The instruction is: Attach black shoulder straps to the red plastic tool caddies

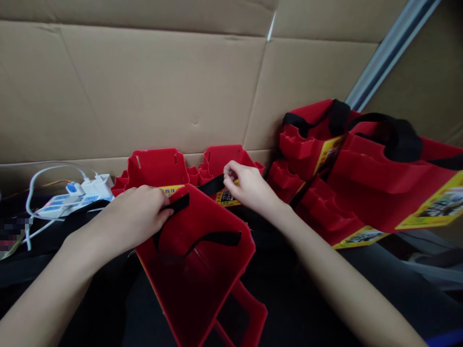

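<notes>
A red plastic tool box (195, 284), tilted with its hollow inside facing me, is in front of me. A black webbing strap (213, 185) runs by the slot in its upper wall, and one part of it loops across the inside to the right wall. At the upper left edge, my left hand (144, 207) is closed on the strap where it lies inside the box. My right hand (244, 185) pinches the strap beyond the far edge. The left fingertips are partly hidden.
Two more red boxes (155, 166) stand against the cardboard wall (162, 86). To the right, several red boxes with black straps are stacked (383, 178). A white power strip (72, 202) with plugs and cables lies on the left. A metal post (390, 55) slants at upper right.
</notes>
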Motion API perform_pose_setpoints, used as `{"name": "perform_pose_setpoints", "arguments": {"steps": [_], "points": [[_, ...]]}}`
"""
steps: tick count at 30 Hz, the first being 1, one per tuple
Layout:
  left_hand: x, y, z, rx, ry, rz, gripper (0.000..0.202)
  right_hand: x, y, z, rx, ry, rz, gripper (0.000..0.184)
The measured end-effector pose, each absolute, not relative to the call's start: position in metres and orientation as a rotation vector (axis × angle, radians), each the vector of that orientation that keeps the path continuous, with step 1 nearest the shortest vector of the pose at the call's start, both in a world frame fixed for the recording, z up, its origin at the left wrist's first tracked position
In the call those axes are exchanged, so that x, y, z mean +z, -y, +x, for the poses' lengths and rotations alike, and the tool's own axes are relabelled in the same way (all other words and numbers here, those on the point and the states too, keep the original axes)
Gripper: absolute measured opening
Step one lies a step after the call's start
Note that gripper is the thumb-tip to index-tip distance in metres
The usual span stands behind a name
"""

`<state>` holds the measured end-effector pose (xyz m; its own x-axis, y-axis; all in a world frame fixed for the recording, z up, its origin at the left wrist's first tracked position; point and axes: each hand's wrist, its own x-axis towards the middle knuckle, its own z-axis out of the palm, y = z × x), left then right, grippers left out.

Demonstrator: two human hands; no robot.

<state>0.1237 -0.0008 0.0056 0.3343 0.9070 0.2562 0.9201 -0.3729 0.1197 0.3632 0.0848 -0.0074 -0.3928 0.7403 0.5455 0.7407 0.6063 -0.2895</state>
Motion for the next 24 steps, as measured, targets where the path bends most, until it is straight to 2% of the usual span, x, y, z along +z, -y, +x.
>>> {"name": "perform_pose_setpoints", "arguments": {"steps": [5, 6, 10, 14, 20, 24], "points": [[0.009, -0.008, 0.129, -0.398, 1.749, -2.506, 0.025, -0.004, -0.073, 0.359, -0.017, 2.425, -0.804, 0.049], [0.009, -0.009, 0.13, -0.389, 1.747, -2.506, 0.025, -0.006, -0.071, 0.356, -0.01, 2.472, -0.731, 0.051], [0.015, 0.001, 0.138, -0.385, 1.66, -2.479, 0.026, -0.013, -0.065, 0.347, 0.069, 2.544, -0.713, 0.029], [0.019, 0.035, 0.165, -0.732, 1.523, -2.496, 0.024, -0.013, -0.065, 0.345, 0.081, 2.517, -0.743, 0.026], [0.017, 0.045, 0.182, -0.627, 1.436, -2.801, 0.018, -0.011, -0.063, 0.346, 0.091, 2.502, -0.731, 0.032], [0.027, 0.033, 0.167, -0.754, 1.547, -2.87, 0.014, -0.008, -0.064, 0.354, 0.1, 2.564, -0.648, 0.058]]}}
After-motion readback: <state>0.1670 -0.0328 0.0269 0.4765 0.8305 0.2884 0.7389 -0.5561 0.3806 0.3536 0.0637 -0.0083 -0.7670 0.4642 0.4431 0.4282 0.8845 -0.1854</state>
